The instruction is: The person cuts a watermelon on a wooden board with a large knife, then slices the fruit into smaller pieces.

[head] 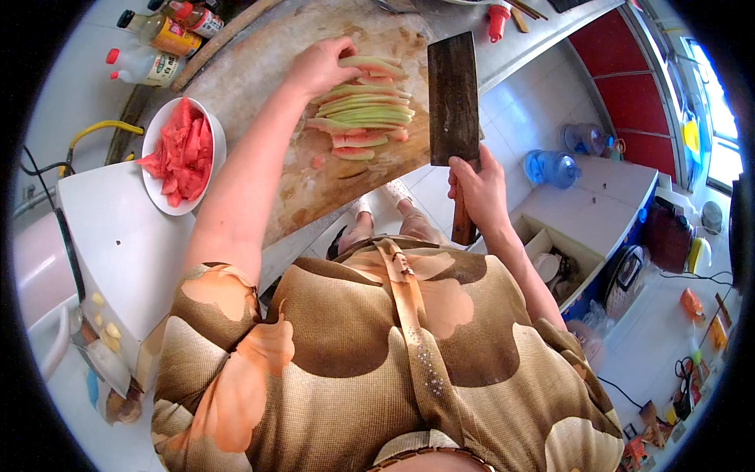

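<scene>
My right hand (pixel 481 189) grips the wooden handle of a broad cleaver (pixel 453 97), its dark blade held upright in the picture at the right edge of a large wooden cutting board (pixel 236 88). On the board lie many thin strips of watermelon rind (pixel 365 110), pale green with some pink flesh, stacked close together. My left hand (pixel 323 68) rests at the far end of this stack, its fingers and thumb at the topmost rind pieces; whether it grips them is not plain. A white bowl (pixel 219 138) of red watermelon flesh (pixel 186 153) stands left of the board.
Several condiment bottles (pixel 159 35) and a wooden rolling pin (pixel 218 44) lie at the upper left. A red-capped squeeze bottle (pixel 498 22) is at the top right. An open drawer (pixel 534 236) and blue water jugs (pixel 551 168) are to the right.
</scene>
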`<state>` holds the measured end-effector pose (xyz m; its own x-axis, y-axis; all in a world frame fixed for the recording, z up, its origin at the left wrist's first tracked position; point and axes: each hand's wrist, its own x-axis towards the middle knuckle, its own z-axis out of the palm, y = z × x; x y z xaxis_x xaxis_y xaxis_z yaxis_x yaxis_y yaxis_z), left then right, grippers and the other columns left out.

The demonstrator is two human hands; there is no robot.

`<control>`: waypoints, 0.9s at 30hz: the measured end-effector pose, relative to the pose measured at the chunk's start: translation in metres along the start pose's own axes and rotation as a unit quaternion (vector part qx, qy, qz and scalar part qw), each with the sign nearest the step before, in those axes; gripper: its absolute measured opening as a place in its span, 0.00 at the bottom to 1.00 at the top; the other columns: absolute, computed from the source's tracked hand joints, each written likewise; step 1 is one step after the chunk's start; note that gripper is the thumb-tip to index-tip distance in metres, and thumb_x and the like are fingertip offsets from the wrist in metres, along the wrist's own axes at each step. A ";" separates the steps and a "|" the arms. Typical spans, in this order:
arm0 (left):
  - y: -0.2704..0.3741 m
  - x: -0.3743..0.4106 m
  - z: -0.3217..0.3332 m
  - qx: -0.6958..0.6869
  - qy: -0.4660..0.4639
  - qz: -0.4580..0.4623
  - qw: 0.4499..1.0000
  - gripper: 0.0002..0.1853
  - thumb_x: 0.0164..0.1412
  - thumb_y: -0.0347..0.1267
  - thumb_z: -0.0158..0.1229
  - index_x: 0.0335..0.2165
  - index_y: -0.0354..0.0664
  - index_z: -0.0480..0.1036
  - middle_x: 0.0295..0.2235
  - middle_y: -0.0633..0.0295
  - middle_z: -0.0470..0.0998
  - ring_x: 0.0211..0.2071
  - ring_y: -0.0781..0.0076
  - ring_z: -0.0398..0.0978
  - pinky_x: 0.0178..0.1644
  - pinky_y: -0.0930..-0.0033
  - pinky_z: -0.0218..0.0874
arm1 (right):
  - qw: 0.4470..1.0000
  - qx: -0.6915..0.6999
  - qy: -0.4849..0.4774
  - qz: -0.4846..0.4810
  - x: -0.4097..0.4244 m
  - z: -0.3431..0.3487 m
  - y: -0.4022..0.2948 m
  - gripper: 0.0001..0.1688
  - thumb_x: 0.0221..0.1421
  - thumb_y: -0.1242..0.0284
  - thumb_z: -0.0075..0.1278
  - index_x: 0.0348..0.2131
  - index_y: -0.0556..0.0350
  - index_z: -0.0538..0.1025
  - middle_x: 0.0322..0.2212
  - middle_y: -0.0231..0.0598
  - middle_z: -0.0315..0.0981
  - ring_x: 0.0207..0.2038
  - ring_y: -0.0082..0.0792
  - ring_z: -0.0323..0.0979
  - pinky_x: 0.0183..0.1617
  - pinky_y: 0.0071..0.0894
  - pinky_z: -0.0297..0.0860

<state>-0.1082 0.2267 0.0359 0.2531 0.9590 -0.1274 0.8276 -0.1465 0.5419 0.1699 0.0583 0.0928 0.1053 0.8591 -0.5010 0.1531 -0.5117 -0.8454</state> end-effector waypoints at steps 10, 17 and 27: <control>-0.002 0.013 0.006 0.008 -0.027 -0.007 1.000 0.12 0.52 0.35 0.59 0.35 0.44 0.69 0.34 0.58 0.78 0.38 0.56 0.76 0.40 0.58 0.65 | 1.000 -0.015 -0.025 -0.003 0.010 -0.003 -0.006 0.10 0.56 0.73 0.52 0.37 0.61 0.71 0.18 0.32 0.69 0.17 0.21 0.67 0.20 0.23 0.67; -0.016 0.002 -0.004 -0.004 0.028 -0.059 0.998 0.14 0.60 0.34 0.53 0.44 0.45 0.70 0.34 0.56 0.79 0.36 0.56 0.77 0.40 0.59 0.66 | 1.000 -0.005 -0.024 0.011 0.012 -0.004 -0.004 0.10 0.56 0.74 0.51 0.37 0.61 0.71 0.18 0.31 0.68 0.17 0.21 0.67 0.20 0.23 0.66; -0.027 -0.019 -0.003 0.021 0.028 -0.032 0.999 0.16 0.60 0.39 0.54 0.45 0.49 0.72 0.39 0.55 0.79 0.41 0.51 0.75 0.44 0.54 0.66 | 0.999 -0.027 -0.034 0.006 0.012 -0.001 0.001 0.09 0.56 0.74 0.51 0.36 0.61 0.72 0.18 0.31 0.68 0.17 0.21 0.67 0.20 0.23 0.67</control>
<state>-0.1366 0.2134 0.0264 0.1714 0.9786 -0.1135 0.8616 -0.0930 0.4990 0.1725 0.0683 0.0863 0.0412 0.8511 -0.5233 0.2046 -0.5199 -0.8294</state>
